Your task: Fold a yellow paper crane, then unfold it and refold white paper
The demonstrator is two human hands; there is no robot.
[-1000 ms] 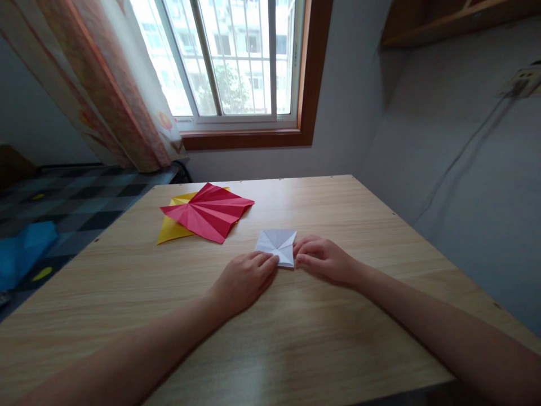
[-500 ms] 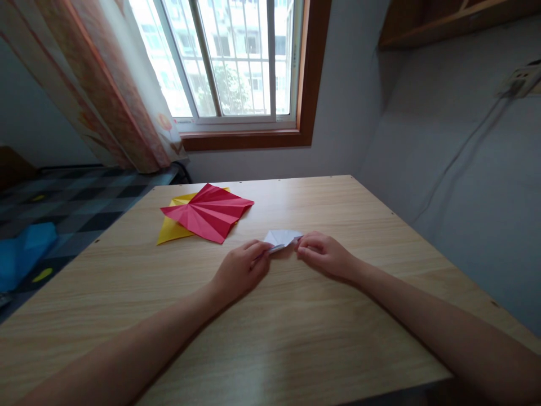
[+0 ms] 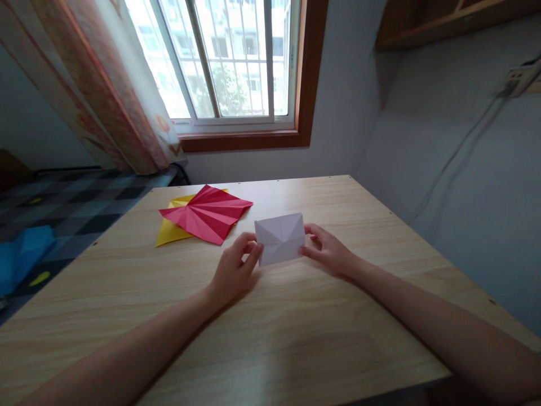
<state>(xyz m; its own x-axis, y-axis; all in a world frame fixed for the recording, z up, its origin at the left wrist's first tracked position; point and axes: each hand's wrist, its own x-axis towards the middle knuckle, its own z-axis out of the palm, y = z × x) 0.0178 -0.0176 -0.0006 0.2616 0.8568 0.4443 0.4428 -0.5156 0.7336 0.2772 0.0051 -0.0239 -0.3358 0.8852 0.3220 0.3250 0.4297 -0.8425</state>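
Observation:
A small white sheet of paper (image 3: pixel 280 239) with crossing crease lines is spread out between my hands, tilted up over the table. My left hand (image 3: pixel 240 256) pinches its left edge, thumb in front and fingers behind. On the opposite edge, my right hand (image 3: pixel 324 247) grips the paper between thumb and fingertips. Behind and left of it lies a red creased paper (image 3: pixel 211 213), fanned with folds, on top of a yellow folded paper (image 3: pixel 171 230) that is partly covered.
The wooden table (image 3: pixel 270 327) stands below a window (image 3: pixel 236 62). A blue paper (image 3: pixel 31 251) rests on the checked bed cover (image 3: pixel 97 194) at the left. A curtain (image 3: pixel 93 84) hangs there too. At the right, a cable (image 3: pixel 454 152) runs down the wall from a socket.
The white paper was folded flat and low between my fingers; now it is opened out into a rectangle and raised to face me. The red and yellow papers stay put.

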